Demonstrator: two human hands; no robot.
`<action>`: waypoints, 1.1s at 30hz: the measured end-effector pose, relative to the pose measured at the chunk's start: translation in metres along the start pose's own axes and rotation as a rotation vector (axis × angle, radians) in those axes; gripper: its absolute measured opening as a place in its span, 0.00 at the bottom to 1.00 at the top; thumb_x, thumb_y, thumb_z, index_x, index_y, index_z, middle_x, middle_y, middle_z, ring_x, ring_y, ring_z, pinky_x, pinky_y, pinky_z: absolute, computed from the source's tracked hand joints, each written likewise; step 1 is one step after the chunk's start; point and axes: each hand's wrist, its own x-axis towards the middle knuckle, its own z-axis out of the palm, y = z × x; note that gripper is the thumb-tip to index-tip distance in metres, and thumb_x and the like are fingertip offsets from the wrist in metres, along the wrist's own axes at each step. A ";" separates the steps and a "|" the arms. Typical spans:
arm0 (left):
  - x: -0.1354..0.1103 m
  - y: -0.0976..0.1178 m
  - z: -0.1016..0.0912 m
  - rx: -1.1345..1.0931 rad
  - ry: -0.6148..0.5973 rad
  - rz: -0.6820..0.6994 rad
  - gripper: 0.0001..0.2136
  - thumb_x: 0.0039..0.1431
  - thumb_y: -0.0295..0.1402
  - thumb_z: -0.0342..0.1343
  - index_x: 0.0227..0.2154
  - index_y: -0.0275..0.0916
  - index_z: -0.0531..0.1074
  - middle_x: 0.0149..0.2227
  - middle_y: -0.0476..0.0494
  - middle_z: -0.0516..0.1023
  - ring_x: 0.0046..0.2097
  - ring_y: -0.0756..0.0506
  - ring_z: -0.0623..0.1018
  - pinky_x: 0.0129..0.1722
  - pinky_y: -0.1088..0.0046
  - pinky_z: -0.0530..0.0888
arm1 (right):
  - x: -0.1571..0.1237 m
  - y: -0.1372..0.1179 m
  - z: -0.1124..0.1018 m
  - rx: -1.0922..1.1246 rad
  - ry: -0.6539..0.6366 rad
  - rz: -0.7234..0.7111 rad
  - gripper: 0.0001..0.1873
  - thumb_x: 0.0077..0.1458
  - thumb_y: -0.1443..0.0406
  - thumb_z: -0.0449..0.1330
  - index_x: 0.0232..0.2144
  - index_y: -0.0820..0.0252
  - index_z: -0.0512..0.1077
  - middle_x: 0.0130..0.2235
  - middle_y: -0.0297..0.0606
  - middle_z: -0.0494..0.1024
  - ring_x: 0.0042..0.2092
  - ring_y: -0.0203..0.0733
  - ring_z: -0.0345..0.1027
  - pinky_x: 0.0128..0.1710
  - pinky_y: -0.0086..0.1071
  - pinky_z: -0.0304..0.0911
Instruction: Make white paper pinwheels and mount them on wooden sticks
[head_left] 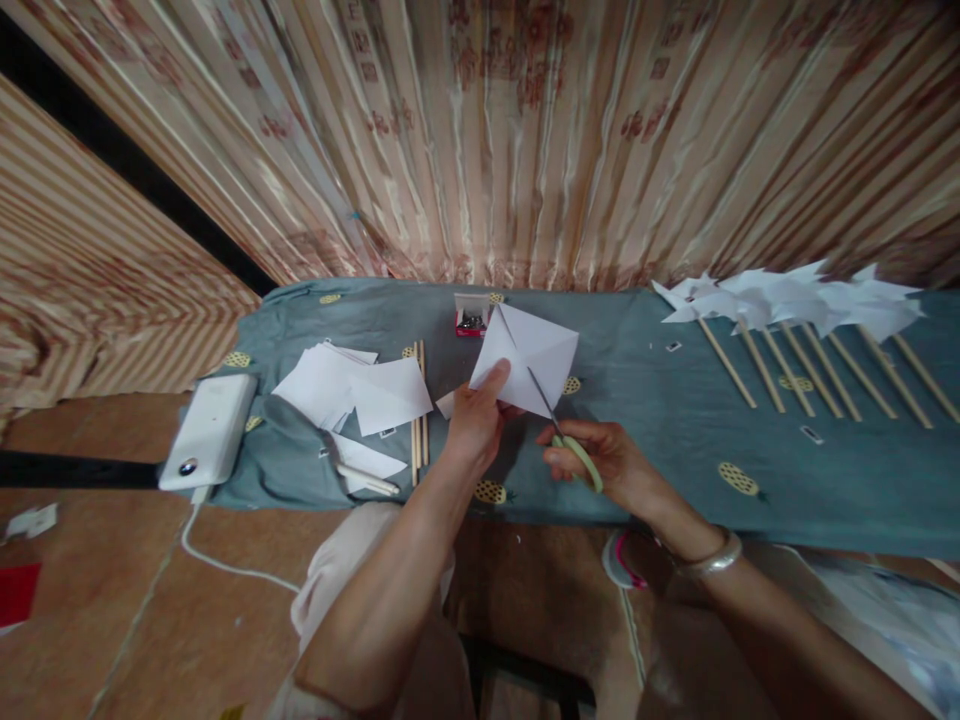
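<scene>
A square sheet of white paper [546, 350] with diagonal creases is pinched in my left hand [480, 415], thumb on top and fingers beneath. It is held up over the bench, and a slit shows running in from its upper left corner. My right hand [600, 460] grips a pair of scissors [581, 460] with pale green handles. The blades lie over the lower edge of the paper, their tips pointing towards its middle. Just behind the sheet stands a small open red box [471, 318] holding shiny little metal pieces, too small to name.
White paper sheets [390, 393] lie left of my hands, beside thin wooden sticks [419, 420]. A hammer [300, 420] rests near them. White paper pinwheels [787, 300] on sticks line the right side. A white device [210, 430] with a cable sits at the left end. Curtains [450, 150] hang behind.
</scene>
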 end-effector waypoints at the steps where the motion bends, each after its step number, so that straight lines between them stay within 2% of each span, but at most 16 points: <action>1: 0.000 0.000 0.000 -0.002 -0.003 0.003 0.12 0.45 0.37 0.68 0.30 0.35 0.74 0.28 0.45 0.81 0.33 0.45 0.80 0.35 0.69 0.75 | 0.000 0.000 0.000 -0.006 -0.001 -0.003 0.25 0.35 0.46 0.70 0.26 0.60 0.75 0.19 0.30 0.71 0.21 0.32 0.61 0.22 0.28 0.58; 7: 0.001 -0.002 -0.001 -0.030 -0.038 0.010 0.11 0.46 0.35 0.67 0.31 0.36 0.75 0.28 0.46 0.81 0.32 0.46 0.80 0.35 0.70 0.76 | 0.000 -0.001 0.001 0.019 0.008 0.029 0.23 0.33 0.49 0.73 0.26 0.60 0.75 0.18 0.29 0.71 0.21 0.32 0.61 0.21 0.28 0.58; 10: 0.002 -0.002 -0.001 -0.042 -0.026 0.001 0.11 0.46 0.35 0.67 0.30 0.36 0.75 0.28 0.46 0.81 0.33 0.45 0.80 0.36 0.69 0.76 | 0.001 -0.001 0.002 0.060 0.021 0.038 0.25 0.31 0.48 0.72 0.25 0.59 0.75 0.17 0.29 0.70 0.20 0.31 0.60 0.21 0.28 0.57; 18: 0.002 -0.002 -0.002 -0.038 -0.026 0.009 0.11 0.46 0.35 0.67 0.30 0.36 0.74 0.28 0.45 0.81 0.35 0.43 0.81 0.38 0.68 0.76 | 0.002 0.001 0.002 0.028 0.019 0.012 0.23 0.32 0.49 0.73 0.25 0.59 0.75 0.17 0.29 0.71 0.20 0.32 0.61 0.21 0.28 0.58; 25: 0.003 -0.003 -0.005 -0.021 -0.049 0.024 0.14 0.44 0.38 0.68 0.31 0.36 0.75 0.28 0.45 0.81 0.32 0.45 0.80 0.34 0.70 0.75 | 0.001 0.000 0.003 0.053 0.024 0.029 0.23 0.32 0.49 0.73 0.24 0.59 0.75 0.17 0.28 0.70 0.20 0.31 0.61 0.21 0.27 0.59; 33: 0.002 -0.003 -0.005 -0.030 -0.045 0.014 0.15 0.42 0.39 0.69 0.30 0.37 0.75 0.28 0.45 0.81 0.34 0.44 0.81 0.34 0.70 0.75 | 0.002 0.000 0.004 0.051 0.017 0.022 0.21 0.33 0.51 0.73 0.23 0.59 0.75 0.17 0.29 0.70 0.20 0.31 0.60 0.21 0.27 0.58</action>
